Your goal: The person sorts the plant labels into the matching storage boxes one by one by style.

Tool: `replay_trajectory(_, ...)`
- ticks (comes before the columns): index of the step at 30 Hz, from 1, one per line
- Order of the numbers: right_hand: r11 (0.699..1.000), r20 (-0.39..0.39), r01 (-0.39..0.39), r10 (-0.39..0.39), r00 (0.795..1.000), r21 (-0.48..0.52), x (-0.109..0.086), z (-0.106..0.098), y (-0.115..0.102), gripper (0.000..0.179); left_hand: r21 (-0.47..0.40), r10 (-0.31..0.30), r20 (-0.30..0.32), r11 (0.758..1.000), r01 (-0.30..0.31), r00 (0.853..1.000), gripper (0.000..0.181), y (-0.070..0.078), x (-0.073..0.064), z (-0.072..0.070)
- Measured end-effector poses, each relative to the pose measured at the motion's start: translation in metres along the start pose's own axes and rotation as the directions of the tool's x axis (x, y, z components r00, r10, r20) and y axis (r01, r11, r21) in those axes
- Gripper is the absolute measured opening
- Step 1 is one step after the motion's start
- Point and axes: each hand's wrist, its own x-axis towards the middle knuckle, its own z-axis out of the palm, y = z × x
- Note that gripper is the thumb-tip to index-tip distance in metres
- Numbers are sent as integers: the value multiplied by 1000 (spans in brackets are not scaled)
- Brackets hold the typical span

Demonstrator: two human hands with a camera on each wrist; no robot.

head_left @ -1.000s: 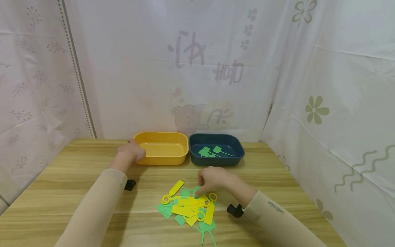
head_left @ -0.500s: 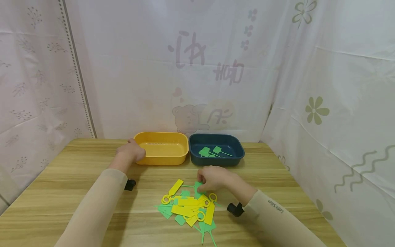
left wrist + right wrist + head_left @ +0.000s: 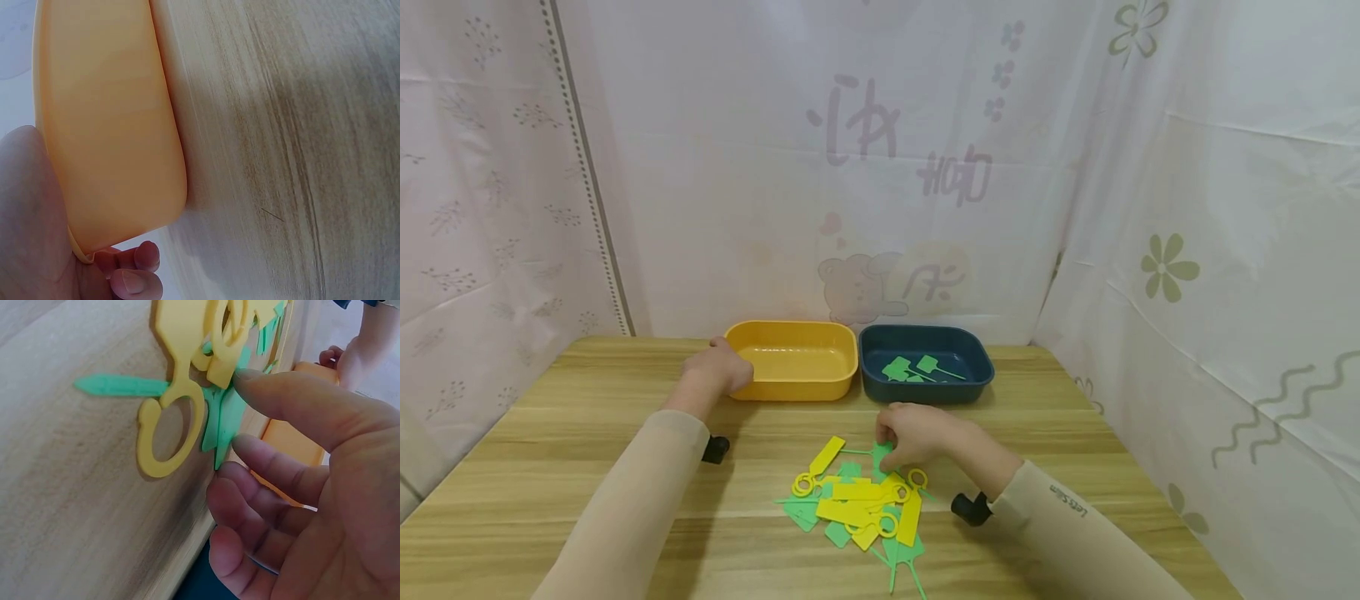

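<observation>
My left hand (image 3: 718, 367) grips the left end of the yellow bin (image 3: 805, 390); in the left wrist view the thumb lies over the bin's rim, with curled fingers below. At the far edge of a pile of flat plastic tags, my right hand (image 3: 919, 435) pinches a green tag (image 3: 232, 419) between thumb and index finger. Its other fingers curl beside the tag's edge. Yellow tags (image 3: 857, 492) with ring ends lie mixed with green tags in the pile, several overlapping. A yellow tag's ring (image 3: 145, 440) lies close to the pinched tag.
The dark blue bin (image 3: 928, 392) stands right of the yellow one, with several green tags (image 3: 928, 363) inside. Both bins sit near the back edge of the wooden table (image 3: 625, 375). A patterned curtain (image 3: 737, 167) hangs behind and at the sides.
My right hand has shifted slightly away from me, and the green tag at its fingertips has slid with it and shows more. The left hand and the bins have stayed in place.
</observation>
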Motion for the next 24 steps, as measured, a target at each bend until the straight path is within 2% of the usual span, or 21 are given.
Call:
replay_trajectory(7,998,12,-43,42,999,47,3,2,5,41,-5,-2,-3,1000,2,1000,89,-1,3,2)
replay_trajectory(16,996,14,-77,76,997,53,2,2,9,37,-8,-1,-5,1000,1,1000,89,1,0,0)
replay_trajectory(24,999,12,-43,43,999,14,-1,-1,5,33,-1,-2,-4,1000,2,1000,89,-1,4,2)
